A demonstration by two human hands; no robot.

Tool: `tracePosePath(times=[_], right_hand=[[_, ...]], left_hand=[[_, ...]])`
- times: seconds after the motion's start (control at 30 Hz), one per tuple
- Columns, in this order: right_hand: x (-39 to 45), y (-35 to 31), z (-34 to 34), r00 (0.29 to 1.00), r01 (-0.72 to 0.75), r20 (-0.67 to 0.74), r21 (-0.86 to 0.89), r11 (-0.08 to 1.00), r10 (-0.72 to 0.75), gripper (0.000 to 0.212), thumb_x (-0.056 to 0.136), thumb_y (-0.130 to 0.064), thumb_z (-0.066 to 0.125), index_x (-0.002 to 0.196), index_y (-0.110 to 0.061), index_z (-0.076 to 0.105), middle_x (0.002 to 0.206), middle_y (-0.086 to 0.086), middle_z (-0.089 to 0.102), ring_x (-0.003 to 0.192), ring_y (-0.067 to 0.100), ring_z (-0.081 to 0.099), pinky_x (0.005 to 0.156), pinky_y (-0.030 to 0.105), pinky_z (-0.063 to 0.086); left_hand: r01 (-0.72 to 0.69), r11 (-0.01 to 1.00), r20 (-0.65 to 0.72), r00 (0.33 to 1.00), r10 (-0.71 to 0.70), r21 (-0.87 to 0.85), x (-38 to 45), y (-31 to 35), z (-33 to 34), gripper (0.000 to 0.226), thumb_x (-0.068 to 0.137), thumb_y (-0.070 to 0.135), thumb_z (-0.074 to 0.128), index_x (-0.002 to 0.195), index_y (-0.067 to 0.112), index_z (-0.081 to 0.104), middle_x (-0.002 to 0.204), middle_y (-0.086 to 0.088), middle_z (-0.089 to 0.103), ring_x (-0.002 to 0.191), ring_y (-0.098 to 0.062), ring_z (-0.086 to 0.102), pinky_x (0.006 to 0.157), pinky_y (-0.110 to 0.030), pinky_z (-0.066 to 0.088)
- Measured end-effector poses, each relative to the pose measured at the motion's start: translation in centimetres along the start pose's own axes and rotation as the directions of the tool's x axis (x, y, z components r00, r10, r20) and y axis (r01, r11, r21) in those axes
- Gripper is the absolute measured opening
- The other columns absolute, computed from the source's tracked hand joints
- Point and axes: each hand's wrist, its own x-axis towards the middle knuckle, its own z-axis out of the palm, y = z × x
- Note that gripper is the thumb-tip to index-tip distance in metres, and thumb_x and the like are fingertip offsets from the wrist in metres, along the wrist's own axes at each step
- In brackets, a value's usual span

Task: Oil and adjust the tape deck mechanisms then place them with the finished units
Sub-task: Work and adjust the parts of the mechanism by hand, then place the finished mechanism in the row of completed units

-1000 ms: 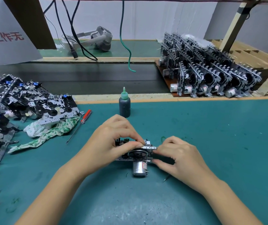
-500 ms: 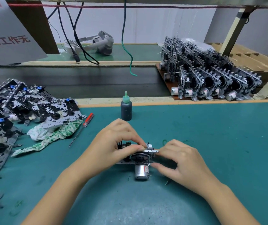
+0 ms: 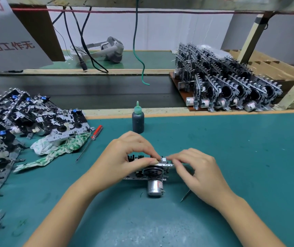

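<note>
Gripping a tape deck mechanism [image 3: 149, 172] at the middle of the green tabletop [image 3: 232, 157], the left hand [image 3: 126, 154] curls over the unit's top with thumb and fingers pinching its upper metal bracket, while the right hand [image 3: 199, 169] pinches the same bracket from the other side, fingertips of both hands nearly meeting at a small silver part. The mechanism stands upright on its edge, its cylindrical silver motor [image 3: 154, 188] pointing toward the near edge of the tabletop. A thin metal tool tip [image 3: 185, 196] shows beneath the right hand; whether that hand holds it cannot be told. Just beyond the left hand, toward the far edge, stands a dark oil bottle [image 3: 138, 122] with a green nozzle, upright. Left of the bottle lies a red-handled screwdriver [image 3: 90, 142], its shaft angled toward the near edge, beside a crumpled green-and-white cloth [image 3: 57, 148]. A heap of unfinished mechanisms [image 3: 14, 125] covers the left edge of the tabletop, one resting on the cloth. Past the far right corner, rows of finished units [image 3: 228, 82] stand upright and close together on a brown board [image 3: 180, 86]. On a green shelf behind, a grey headset [image 3: 110, 49] lies near black cables [image 3: 82, 43], and a green wire [image 3: 137, 50] hangs down in front. A white sign with red characters [image 3: 8, 38] leans at the far left.
</note>
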Motion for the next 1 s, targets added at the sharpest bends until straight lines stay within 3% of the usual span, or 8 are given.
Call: tracePosePath(times=[0.1,0.27,0.33,0.43,0.57,0.8,0.9,1.0], right_hand=[[1.2,-1.8,-0.3,0.998,0.034,-0.060,0.173,0.984,-0.024,0.020,0.090,-0.034,0.052,0.089,-0.018,0.064,0.071,-0.013,0.051,0.060,0.006,0.047,0.059,0.016,0.041],[2.9,-3.5,-0.8,0.958,0.280,0.131,-0.213,0.936,-0.256,0.031,0.087,-0.043,0.049,0.079,-0.014,0.053,0.065,-0.008,0.041,0.056,0.009,0.025,0.045,0.026,0.037],[3.4,-3.6,-1.2,0.947,0.297,0.203,-0.264,0.918,-0.248,0.035,0.088,-0.047,0.044,0.081,-0.013,0.052,0.062,-0.010,0.036,0.051,0.016,0.028,0.041,0.025,0.037],[4.1,-3.4,-1.5,0.911,0.289,0.374,-0.280,0.916,-0.173,0.035,0.093,-0.054,0.033,0.084,-0.020,0.036,0.066,-0.011,0.038,0.056,0.023,0.043,0.053,0.034,0.039],[4.2,-2.6,-2.3,0.887,0.168,0.455,-0.167,0.972,-0.075,0.031,0.097,-0.048,0.038,0.077,-0.028,0.024,0.060,-0.009,0.037,0.058,0.016,0.037,0.056,0.031,0.029],[2.6,1.3,-11.8,0.963,-0.061,0.237,-0.264,0.963,0.126,0.032,0.082,-0.064,0.024,0.071,-0.035,0.026,0.066,-0.021,0.050,0.057,0.006,0.043,0.055,0.022,0.034],[0.8,4.9,-17.2,0.962,-0.195,0.111,-0.366,0.910,0.251,0.032,0.085,-0.059,0.030,0.072,-0.029,0.028,0.053,-0.005,0.045,0.053,0.005,0.047,0.051,0.020,0.037],[-1.0,9.3,-22.0,0.922,-0.329,0.035,-0.454,0.828,0.385,0.032,0.094,-0.042,0.042,0.071,-0.026,0.028,0.054,-0.003,0.041,0.048,0.006,0.046,0.047,0.019,0.037]], left_hand=[[0.032,0.998,-0.071,0.997,-0.036,-0.057,-0.2,0.0,-0.9,0.016,0.075,0.036,0.073,0.090,0.032,0.072,0.097,0.015,0.066,0.101,-0.007,0.059,0.090,-0.014,0.039],[0.093,0.978,-0.132,0.989,-0.069,0.188,-2.5,-1.2,-3.6,0.029,0.067,0.058,0.066,0.092,0.043,0.067,0.094,0.016,0.061,0.075,-0.005,0.051,0.065,-0.008,0.034],[0.129,0.974,-0.131,0.986,-0.105,0.186,-3.3,-1.5,-4.0,0.025,0.067,0.053,0.070,0.089,0.042,0.067,0.087,0.014,0.062,0.064,-0.006,0.048,0.058,-0.007,0.032],[0.130,0.983,-0.130,0.985,-0.114,0.126,-3.4,-1.5,-3.9,0.007,0.071,0.036,0.075,0.071,0.033,0.069,0.078,0.013,0.064,0.056,-0.006,0.048,0.055,-0.011,0.035],[0.106,0.983,-0.100,0.991,-0.092,0.150,-1.8,-0.7,-3.7,0.024,0.076,0.019,0.077,0.068,0.036,0.062,0.076,0.013,0.062,0.052,-0.006,0.050,0.059,-0.016,0.039],[-0.140,0.972,0.056,0.990,0.131,0.190,10.2,4.0,0.8,0.007,0.082,0.024,0.072,0.078,0.020,0.067,0.074,0.012,0.055,0.060,-0.006,0.050,0.061,-0.018,0.038],[-0.256,0.951,0.163,0.960,0.229,0.171,17.2,6.5,6.6,0.010,0.086,0.023,0.067,0.089,0.013,0.067,0.084,0.005,0.051,0.073,-0.010,0.050,0.071,-0.026,0.042],[-0.290,0.945,0.209,0.944,0.256,0.149,23.2,9.0,13.8,0.012,0.091,0.022,0.062,0.096,0.012,0.064,0.086,0.007,0.045,0.082,-0.014,0.048,0.070,-0.023,0.033]])
